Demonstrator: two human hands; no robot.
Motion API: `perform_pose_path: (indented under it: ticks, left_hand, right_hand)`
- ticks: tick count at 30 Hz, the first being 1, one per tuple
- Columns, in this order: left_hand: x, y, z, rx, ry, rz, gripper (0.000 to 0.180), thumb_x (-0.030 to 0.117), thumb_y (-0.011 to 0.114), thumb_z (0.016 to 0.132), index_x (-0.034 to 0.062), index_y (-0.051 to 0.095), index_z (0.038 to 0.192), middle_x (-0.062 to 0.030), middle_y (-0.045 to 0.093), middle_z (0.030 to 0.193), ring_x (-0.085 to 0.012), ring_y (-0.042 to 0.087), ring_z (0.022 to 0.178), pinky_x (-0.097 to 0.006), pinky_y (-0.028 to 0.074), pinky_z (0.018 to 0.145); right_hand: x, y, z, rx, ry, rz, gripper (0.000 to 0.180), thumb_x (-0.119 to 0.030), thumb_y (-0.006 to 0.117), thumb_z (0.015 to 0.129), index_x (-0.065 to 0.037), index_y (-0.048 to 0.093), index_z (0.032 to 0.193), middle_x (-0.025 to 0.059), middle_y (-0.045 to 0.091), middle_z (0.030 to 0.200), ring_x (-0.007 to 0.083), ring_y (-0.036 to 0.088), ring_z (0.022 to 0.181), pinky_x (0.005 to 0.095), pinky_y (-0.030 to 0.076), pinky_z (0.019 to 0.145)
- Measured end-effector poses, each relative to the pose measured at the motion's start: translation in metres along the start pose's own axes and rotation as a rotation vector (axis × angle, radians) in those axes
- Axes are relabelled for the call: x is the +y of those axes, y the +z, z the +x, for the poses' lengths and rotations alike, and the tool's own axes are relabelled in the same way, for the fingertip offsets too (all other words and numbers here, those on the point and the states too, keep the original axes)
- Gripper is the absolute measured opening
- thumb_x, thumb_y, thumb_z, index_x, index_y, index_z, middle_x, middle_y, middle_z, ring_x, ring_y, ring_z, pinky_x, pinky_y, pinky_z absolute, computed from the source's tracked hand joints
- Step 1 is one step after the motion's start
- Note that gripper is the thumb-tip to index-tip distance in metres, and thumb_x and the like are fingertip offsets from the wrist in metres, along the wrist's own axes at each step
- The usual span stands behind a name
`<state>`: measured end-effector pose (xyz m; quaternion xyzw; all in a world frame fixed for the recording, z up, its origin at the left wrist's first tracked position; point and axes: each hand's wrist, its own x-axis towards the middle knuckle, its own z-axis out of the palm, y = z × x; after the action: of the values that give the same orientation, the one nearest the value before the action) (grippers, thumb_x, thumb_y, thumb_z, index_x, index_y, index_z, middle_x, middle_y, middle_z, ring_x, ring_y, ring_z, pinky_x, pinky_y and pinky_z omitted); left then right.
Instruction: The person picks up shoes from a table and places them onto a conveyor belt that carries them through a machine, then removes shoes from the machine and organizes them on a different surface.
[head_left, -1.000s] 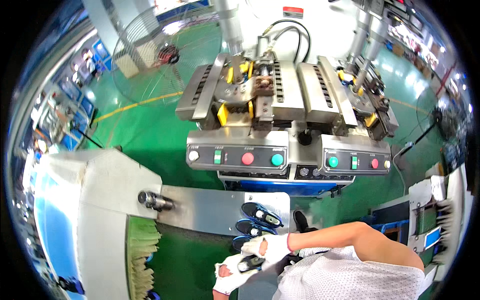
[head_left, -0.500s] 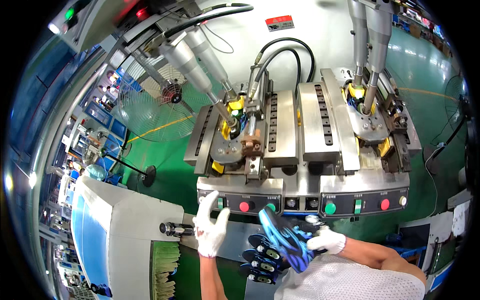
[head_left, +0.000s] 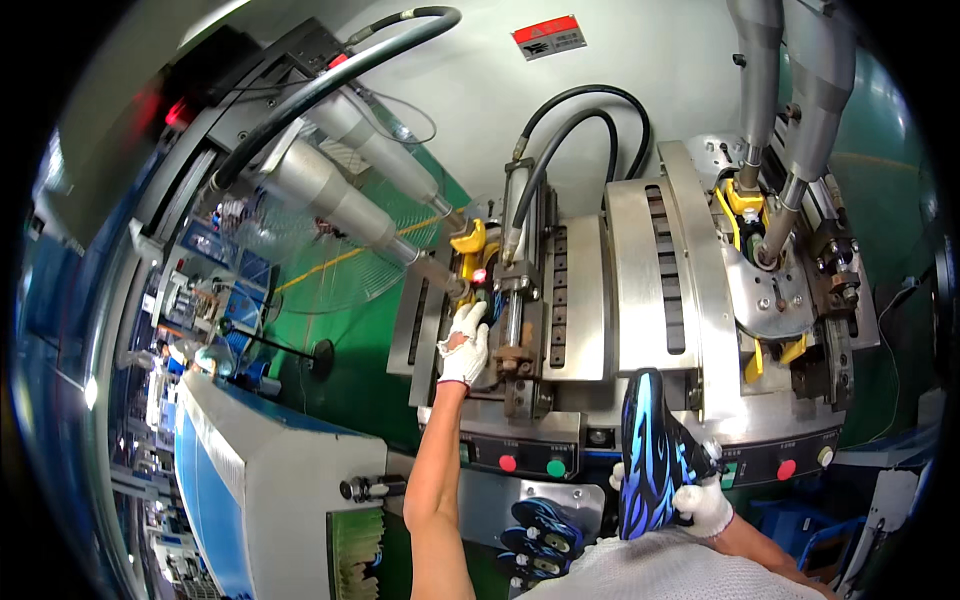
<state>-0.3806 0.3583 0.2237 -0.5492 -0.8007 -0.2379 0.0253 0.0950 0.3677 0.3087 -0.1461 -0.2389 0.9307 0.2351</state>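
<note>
My right hand (head_left: 703,508), in a white glove, is closed on a black shoe with blue flame-like streaks (head_left: 650,460). The shoe is held upright in front of my body, toe up. My left hand (head_left: 465,345), also gloved, reaches into the left press station. Its fingers close at the near end of a dark shoe with blue on it (head_left: 497,303), which sits under yellow pads (head_left: 468,238); the fingertips are partly hidden. A red light glows just beyond them. The right press station (head_left: 765,275) has metal rods and yellow pads lowered into it.
Several blue-black shoe pieces (head_left: 545,535) lie on a grey metal plate (head_left: 480,500) below the machine. Control panels with red and green buttons (head_left: 508,464) line its front. A white and blue cabinet (head_left: 290,480) stands at left. Black hoses (head_left: 580,95) arch behind the stations.
My left hand has moved forward from beside the control panel into the left station. The shoe in my right hand has turned upright and moved right. The view has shifted closer to the machine.
</note>
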Motion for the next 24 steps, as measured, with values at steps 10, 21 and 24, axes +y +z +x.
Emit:
perform_pose_path:
  ticks: [10, 21, 24]
  left_hand:
    - [-0.034, 0.071, 0.09, -0.055, -0.297, 0.221, 0.064, 0.028, 0.069, 0.09, 0.0086, 0.042, 0.145, -0.0278, 0.059, 0.128, -0.0441, 0.061, 0.117, -0.055, 0.048, 0.095]
    - [0.049, -0.12, -0.032, 0.396, -0.293, -0.147, 0.063, 0.023, 0.083, 0.079, 0.001, 0.058, 0.133, -0.0177, 0.066, 0.122, -0.03, 0.067, 0.111, -0.04, 0.052, 0.096]
    - [0.06, -0.139, -0.129, 0.471, -0.31, -0.187, 0.063, 0.017, 0.085, 0.076, 0.0002, 0.058, 0.13, -0.0166, 0.066, 0.114, -0.028, 0.066, 0.105, -0.039, 0.053, 0.092]
  right_hand:
    - [0.015, -0.024, -0.012, 0.253, 0.074, -0.082, 0.094, -0.023, 0.089, 0.076, 0.004, 0.039, 0.151, 0.0284, 0.06, 0.136, 0.0409, 0.062, 0.126, 0.0555, 0.05, 0.109]
    - [0.034, -0.011, 0.033, 0.543, 0.19, -0.494, 0.012, -0.012, 0.075, 0.084, -0.006, 0.067, 0.089, -0.0033, 0.059, 0.075, 0.0058, 0.052, 0.06, 0.0236, 0.039, 0.051]
    - [0.044, 0.021, 0.083, 0.535, 0.268, -0.552, 0.037, -0.018, 0.065, 0.091, -0.013, 0.063, 0.128, 0.0038, 0.07, 0.11, 0.0195, 0.07, 0.099, 0.0488, 0.054, 0.09]
